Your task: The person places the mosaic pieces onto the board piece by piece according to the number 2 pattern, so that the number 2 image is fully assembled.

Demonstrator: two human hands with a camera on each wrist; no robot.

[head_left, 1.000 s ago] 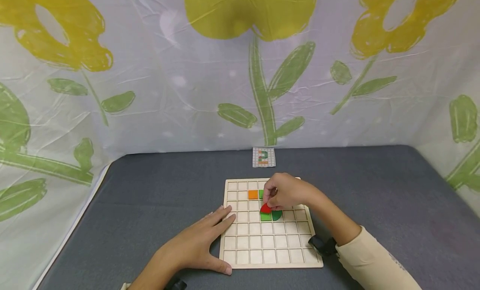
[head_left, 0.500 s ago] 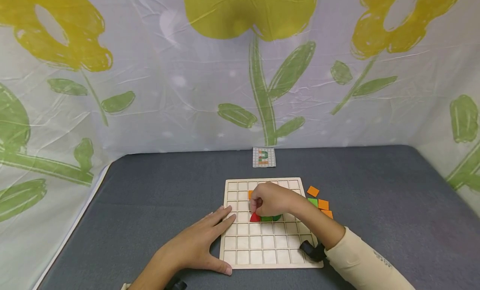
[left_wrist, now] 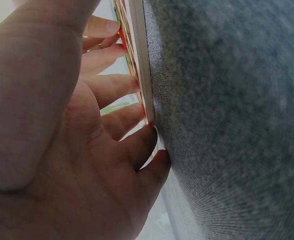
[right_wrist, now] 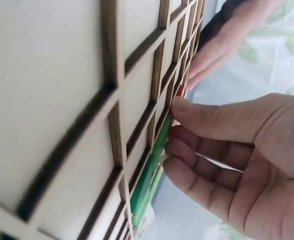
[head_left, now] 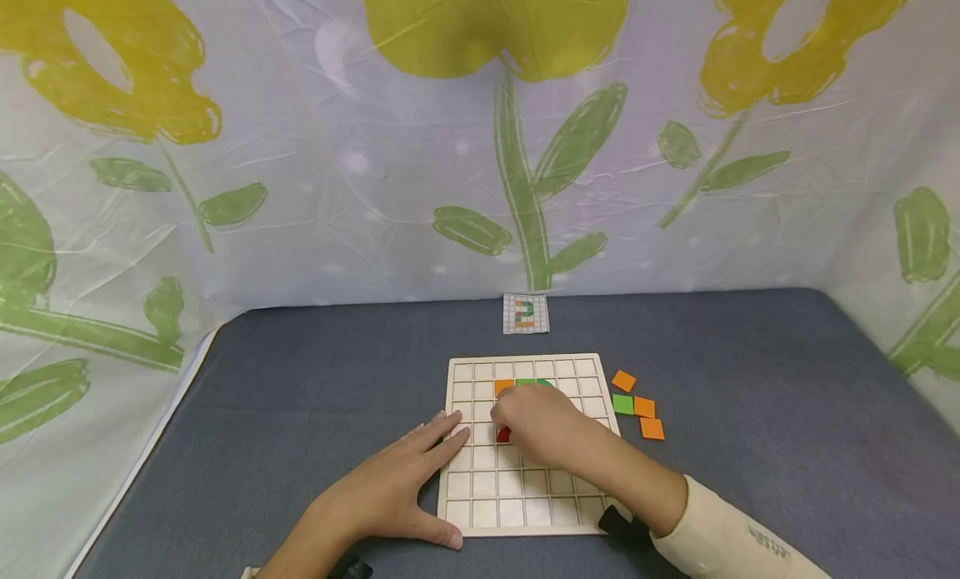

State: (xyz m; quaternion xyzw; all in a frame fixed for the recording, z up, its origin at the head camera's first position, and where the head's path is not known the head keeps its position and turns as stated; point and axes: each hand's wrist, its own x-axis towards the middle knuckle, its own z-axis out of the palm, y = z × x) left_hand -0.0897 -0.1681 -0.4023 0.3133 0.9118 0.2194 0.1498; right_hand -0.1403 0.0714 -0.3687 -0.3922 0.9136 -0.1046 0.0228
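On a table point(head_left: 337, 379) covered in dark gray cloth, seen from a camera worn on a person's head, lies a square, pale wooden board point(head_left: 487, 483) divided by raised lines into a grid of small cells. The person's right hand point(head_left: 543, 425) reaches across it from the right, palm down, its fingers bent and its thumb and fingertips pinching a small red piece point(head_left: 503, 436). That piece sits on the board, left of its middle, and is partly hidden by the fingers; in the right wrist view, a green piece point(right_wrist: 161, 134) lies close to the fingertips. The left hand point(head_left: 401, 491) is spread wide, fingers straight and well apart, with its fingertips at the board's left edge and its thumb beside the near left corner. Farther up the board, an orange square point(head_left: 503, 387) lies two rows beyond the red piece, in the same column, followed to the right by a light green square point(head_left: 525, 382) and a dark green curved piece point(head_left: 545, 383), both partly covered by the right hand. Just beyond the board's right edge, loose on the table, are four square tiles: three orange tiles point(head_left: 644, 407) and one green tile point(head_left: 623, 404). Behind the board, at the table's far edge, is a small card point(head_left: 526, 313) printed with a grid and a colored pattern. A pale cloth backdrop point(head_left: 337, 171) painted with big yellow flowers and green leaves fills the background.
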